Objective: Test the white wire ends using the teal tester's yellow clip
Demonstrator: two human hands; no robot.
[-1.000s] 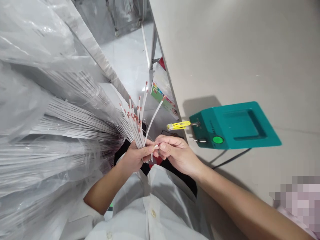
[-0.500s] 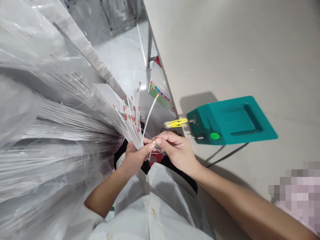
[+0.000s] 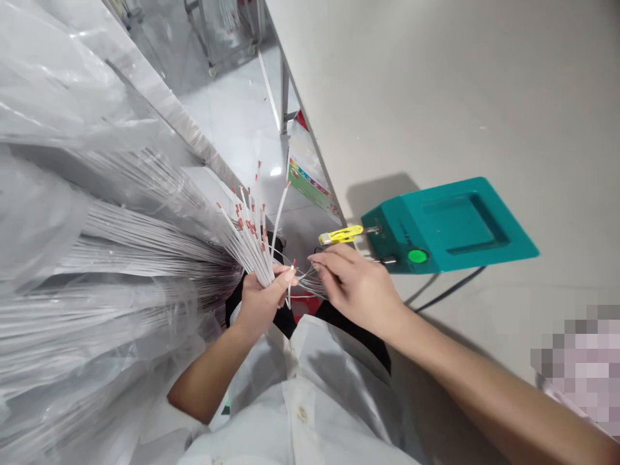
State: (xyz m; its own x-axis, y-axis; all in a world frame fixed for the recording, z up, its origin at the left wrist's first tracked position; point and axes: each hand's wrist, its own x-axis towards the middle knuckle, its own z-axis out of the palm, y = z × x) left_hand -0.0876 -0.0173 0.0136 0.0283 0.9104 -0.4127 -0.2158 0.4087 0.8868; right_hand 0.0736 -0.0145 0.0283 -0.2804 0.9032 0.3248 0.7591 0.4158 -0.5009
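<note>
My left hand (image 3: 261,298) is closed around a fanned bundle of white cables (image 3: 249,248), whose ends are reddish. Between its thumb and forefinger sticks up one more cable end (image 3: 293,265) with a red tip. To its right is my right hand (image 3: 356,281), apart from it, with thumb and bent fingers drawn together. Whether a thin wire is in those fingertips is too small to make out. Several thin grey wires (image 3: 310,289) hang between the two hands. Just above my right hand is a yellow clip (image 3: 343,234) on a teal box (image 3: 465,226).
The teal box has a green button (image 3: 417,256) and stands on a pale table (image 3: 460,97), its dark lead (image 3: 453,287) trailing behind. Long white cables under clear plastic (image 3: 135,226) fill the left. A printed carton (image 3: 310,177) stands by the table edge. A pixelated patch covers the lower right.
My right hand has drawn away from my left, to the right and slightly up. A red-tipped cable end now shows at my left thumb. The cable bundle has shifted slightly left.
</note>
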